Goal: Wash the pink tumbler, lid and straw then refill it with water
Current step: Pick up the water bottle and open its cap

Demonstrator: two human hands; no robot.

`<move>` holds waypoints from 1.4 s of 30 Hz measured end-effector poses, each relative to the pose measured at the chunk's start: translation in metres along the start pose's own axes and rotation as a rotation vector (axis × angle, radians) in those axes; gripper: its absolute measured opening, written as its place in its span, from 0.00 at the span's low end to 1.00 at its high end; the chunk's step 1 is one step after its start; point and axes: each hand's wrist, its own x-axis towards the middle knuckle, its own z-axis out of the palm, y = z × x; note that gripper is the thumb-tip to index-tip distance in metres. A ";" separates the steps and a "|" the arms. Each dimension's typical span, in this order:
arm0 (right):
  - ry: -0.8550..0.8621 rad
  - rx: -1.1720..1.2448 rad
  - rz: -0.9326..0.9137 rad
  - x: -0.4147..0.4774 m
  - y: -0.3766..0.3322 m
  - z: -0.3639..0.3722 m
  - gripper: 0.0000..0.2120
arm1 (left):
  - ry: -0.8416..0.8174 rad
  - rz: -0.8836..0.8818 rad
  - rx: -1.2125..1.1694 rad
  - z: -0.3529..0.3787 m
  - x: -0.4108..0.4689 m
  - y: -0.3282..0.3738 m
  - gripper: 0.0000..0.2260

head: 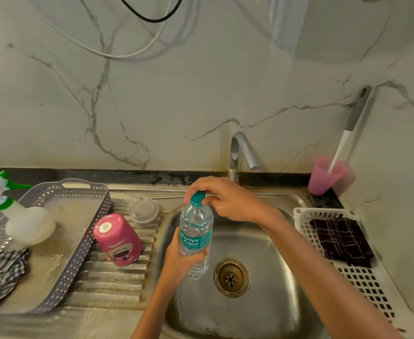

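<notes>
Fingers of the right hand (222,199) pinch the teal cap (197,198) of a water bottle (196,237) above the sink (262,245). Left hand (180,259) clasps the bottle's body. Pink tumbler (118,239) stands upside down left of the sink.

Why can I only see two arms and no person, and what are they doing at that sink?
The camera sits on the person's head and looks down, so you only see their arms. The left hand holds a clear water bottle over the steel sink. The right hand pinches the bottle's teal cap, probably to twist it. On the ribbed draining board to the left, the pink tumbler stands upside down, with its clear lid and a thin metal straw behind it. A grey basket holds a spray bottle and a checked cloth. On the right, a white basket holds a dark cloth, and a pink cup holds a brush. The tap looks turned off.
</notes>
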 end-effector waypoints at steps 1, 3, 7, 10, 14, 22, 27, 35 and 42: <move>-0.018 0.000 -0.001 0.002 0.002 0.000 0.18 | 0.003 -0.004 -0.001 -0.002 0.001 -0.002 0.31; -0.054 0.003 -0.011 0.006 0.005 0.000 0.19 | 0.007 -0.010 -0.002 -0.004 0.003 -0.004 0.31; -0.045 -0.025 0.041 0.017 0.010 0.001 0.16 | 0.007 -0.032 -0.017 -0.008 0.010 -0.009 0.32; 0.022 -0.182 0.128 0.022 0.012 0.003 0.19 | 0.005 -0.036 -0.009 -0.009 0.012 -0.009 0.33; -0.035 -0.197 0.045 0.020 0.004 0.000 0.13 | -0.010 -0.043 -0.003 -0.008 0.012 -0.009 0.31; 0.287 0.128 0.119 0.021 0.028 0.003 0.11 | 0.029 -0.081 -0.049 -0.005 0.006 -0.012 0.31; 0.516 0.221 0.444 0.047 0.103 0.036 0.10 | 0.063 -0.085 -0.086 -0.006 0.014 -0.007 0.32; 0.533 0.091 0.561 0.116 0.170 0.058 0.09 | 0.089 -0.010 -0.082 -0.010 0.046 0.004 0.29; 0.536 -0.047 0.612 0.147 0.198 0.073 0.04 | 0.086 -0.018 -0.064 -0.013 0.068 0.000 0.30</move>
